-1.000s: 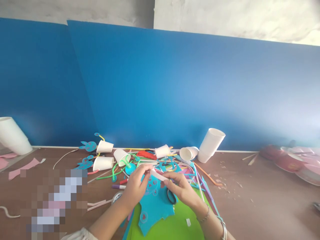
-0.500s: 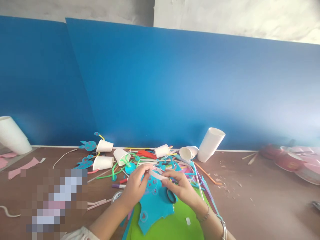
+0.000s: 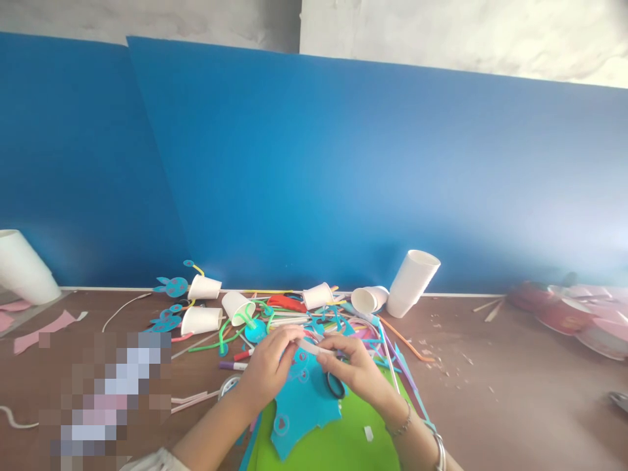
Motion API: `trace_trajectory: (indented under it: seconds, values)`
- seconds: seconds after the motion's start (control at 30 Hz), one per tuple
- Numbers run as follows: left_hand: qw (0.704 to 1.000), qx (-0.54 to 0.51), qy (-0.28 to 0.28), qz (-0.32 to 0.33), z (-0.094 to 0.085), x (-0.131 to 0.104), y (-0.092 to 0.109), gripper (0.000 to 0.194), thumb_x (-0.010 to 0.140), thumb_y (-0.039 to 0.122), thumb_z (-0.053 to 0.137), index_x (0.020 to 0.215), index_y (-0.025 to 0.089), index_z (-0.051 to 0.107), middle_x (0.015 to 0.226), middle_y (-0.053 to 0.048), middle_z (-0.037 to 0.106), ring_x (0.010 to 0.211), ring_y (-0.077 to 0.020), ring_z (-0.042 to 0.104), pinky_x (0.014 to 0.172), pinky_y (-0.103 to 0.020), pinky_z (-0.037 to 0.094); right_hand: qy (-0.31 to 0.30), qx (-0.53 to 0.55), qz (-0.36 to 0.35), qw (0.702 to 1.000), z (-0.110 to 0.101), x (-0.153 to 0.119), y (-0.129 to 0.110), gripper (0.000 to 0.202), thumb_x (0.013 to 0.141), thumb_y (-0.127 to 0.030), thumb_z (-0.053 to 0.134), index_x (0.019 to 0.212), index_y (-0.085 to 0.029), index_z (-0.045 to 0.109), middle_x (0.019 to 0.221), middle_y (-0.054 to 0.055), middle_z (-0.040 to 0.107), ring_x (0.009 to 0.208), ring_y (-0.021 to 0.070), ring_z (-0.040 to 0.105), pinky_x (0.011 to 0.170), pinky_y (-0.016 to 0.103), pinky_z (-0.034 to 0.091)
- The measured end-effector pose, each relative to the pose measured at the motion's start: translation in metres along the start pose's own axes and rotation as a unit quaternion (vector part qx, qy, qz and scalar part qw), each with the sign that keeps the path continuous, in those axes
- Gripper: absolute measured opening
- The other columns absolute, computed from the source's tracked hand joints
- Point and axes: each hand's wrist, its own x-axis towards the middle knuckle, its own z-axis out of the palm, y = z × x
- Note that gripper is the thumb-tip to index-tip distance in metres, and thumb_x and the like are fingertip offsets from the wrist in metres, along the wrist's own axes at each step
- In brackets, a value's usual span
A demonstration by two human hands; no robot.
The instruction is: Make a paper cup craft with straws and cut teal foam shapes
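Between my two hands a short white strip (image 3: 312, 347) is stretched over the blue sheet. My left hand (image 3: 271, 362) pinches its left end, and my right hand (image 3: 357, 368) pinches its right end. Beneath them lies the cut blue sheet (image 3: 304, 418) with drawn red and pink circles, resting on a green sheet (image 3: 360, 451). A dark scissor handle (image 3: 335, 386) shows beside my right hand; the rest of the scissors is hidden. A small white scrap (image 3: 368, 433) lies on the green sheet.
White paper cups (image 3: 202, 320) lie on their sides behind my hands among coloured straws and blue cutouts. A tall cup stack (image 3: 413, 282) leans near the blue panel (image 3: 314, 163). Pink bowls (image 3: 569, 313) are at the right, pink paper (image 3: 44, 332) at the left.
My left hand has shifted slightly right, and the white strip has moved a little right and down. My right hand has barely moved.
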Motion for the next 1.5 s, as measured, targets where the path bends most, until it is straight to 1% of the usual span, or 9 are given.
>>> trace_trajectory:
  seconds: [0.17, 0.3, 0.43, 0.53, 0.67, 0.8, 1.0, 1.17, 1.5]
  values:
    - [0.996, -0.033, 0.020, -0.076, 0.002, 0.001, -0.004, 0.021, 0.093, 0.021, 0.044, 0.110, 0.023, 0.057, 0.110, -0.006, 0.066, 0.104, -0.0198, 0.061, 0.088, -0.033, 0.050, -0.038, 0.040, 0.025, 0.998, -0.004, -0.003, 0.000, 0.034, 0.079, -0.050, 0.063, 0.085, -0.018, 0.071, 0.073, 0.002, 0.062, 0.066, 0.0163, 0.054, 0.059, 0.026, 0.044]
    - [0.997, -0.032, 0.045, -0.062, 0.000, 0.001, 0.004, 0.029, 0.091, 0.019, 0.045, 0.118, 0.023, 0.054, 0.122, -0.009, 0.058, 0.104, -0.0213, 0.059, 0.085, -0.035, 0.051, -0.030, 0.008, 0.035, 0.999, 0.001, -0.001, 0.002, 0.038, 0.089, -0.048, 0.050, 0.082, -0.016, 0.069, 0.064, 0.001, 0.057, 0.060, 0.0149, 0.051, 0.053, 0.026, 0.039]
    - [0.997, -0.029, 0.049, -0.057, 0.000, 0.000, 0.014, 0.025, 0.088, 0.022, 0.051, 0.111, 0.022, 0.061, 0.112, -0.009, 0.060, 0.105, -0.0230, 0.057, 0.089, -0.038, 0.048, 0.018, -0.099, -0.041, 0.994, 0.007, 0.001, 0.006, 0.029, 0.091, -0.039, 0.050, 0.084, -0.018, 0.069, 0.073, 0.003, 0.064, 0.071, 0.0189, 0.057, 0.068, 0.030, 0.044]
    - [0.995, -0.033, 0.061, -0.070, 0.006, -0.001, 0.016, 0.018, 0.086, 0.024, 0.057, 0.102, 0.022, 0.066, 0.101, -0.008, 0.063, 0.099, -0.0226, 0.059, 0.087, -0.037, 0.049, 0.019, -0.148, -0.084, 0.985, 0.009, 0.001, 0.006, 0.026, 0.094, -0.032, 0.047, 0.085, -0.021, 0.068, 0.076, 0.004, 0.067, 0.074, 0.0200, 0.058, 0.074, 0.033, 0.043]
    - [0.991, -0.058, 0.080, -0.095, 0.013, -0.001, 0.018, 0.008, 0.084, 0.022, 0.059, 0.088, 0.021, 0.066, 0.087, -0.005, 0.065, 0.085, -0.0200, 0.060, 0.076, -0.032, 0.050, 0.009, -0.173, -0.108, 0.979, 0.011, 0.000, 0.002, 0.023, 0.094, -0.025, 0.044, 0.090, -0.022, 0.067, 0.081, 0.005, 0.069, 0.077, 0.0205, 0.058, 0.078, 0.035, 0.043]
    - [0.979, -0.099, 0.080, -0.158, 0.014, 0.000, 0.022, 0.006, 0.083, 0.024, 0.058, 0.079, 0.020, 0.061, 0.078, -0.001, 0.062, 0.074, -0.0173, 0.057, 0.070, -0.029, 0.048, 0.019, -0.192, -0.099, 0.976, 0.015, -0.002, -0.002, 0.024, 0.092, -0.024, 0.045, 0.088, -0.021, 0.068, 0.074, 0.005, 0.067, 0.071, 0.0200, 0.057, 0.073, 0.034, 0.042]
    - [0.971, -0.147, 0.061, -0.179, 0.013, 0.002, 0.032, 0.015, 0.086, 0.027, 0.052, 0.075, 0.019, 0.057, 0.076, -0.001, 0.058, 0.075, -0.0163, 0.055, 0.071, -0.027, 0.045, 0.075, -0.193, -0.059, 0.977, 0.022, -0.002, -0.005, 0.026, 0.087, -0.023, 0.049, 0.076, -0.021, 0.073, 0.055, 0.000, 0.058, 0.058, 0.0162, 0.051, 0.068, 0.032, 0.039]
    - [0.969, -0.160, 0.059, -0.180, 0.013, 0.001, 0.034, 0.019, 0.088, 0.032, 0.050, 0.075, 0.019, 0.055, 0.075, -0.001, 0.056, 0.073, -0.0163, 0.054, 0.070, -0.026, 0.044, 0.075, -0.174, -0.066, 0.980, 0.022, -0.002, -0.007, 0.028, 0.086, -0.023, 0.047, 0.083, -0.020, 0.075, 0.057, 0.001, 0.062, 0.059, 0.0162, 0.052, 0.071, 0.033, 0.039]
    - [0.968, -0.173, 0.064, -0.173, 0.011, 0.003, 0.034, 0.017, 0.088, 0.029, 0.049, 0.075, 0.019, 0.053, 0.075, -0.001, 0.055, 0.074, -0.0161, 0.052, 0.070, -0.027, 0.044, 0.037, -0.185, -0.072, 0.979, 0.018, -0.004, -0.007, 0.027, 0.089, -0.019, 0.043, 0.084, -0.021, 0.070, 0.066, 0.002, 0.064, 0.063, 0.0171, 0.055, 0.072, 0.033, 0.038]
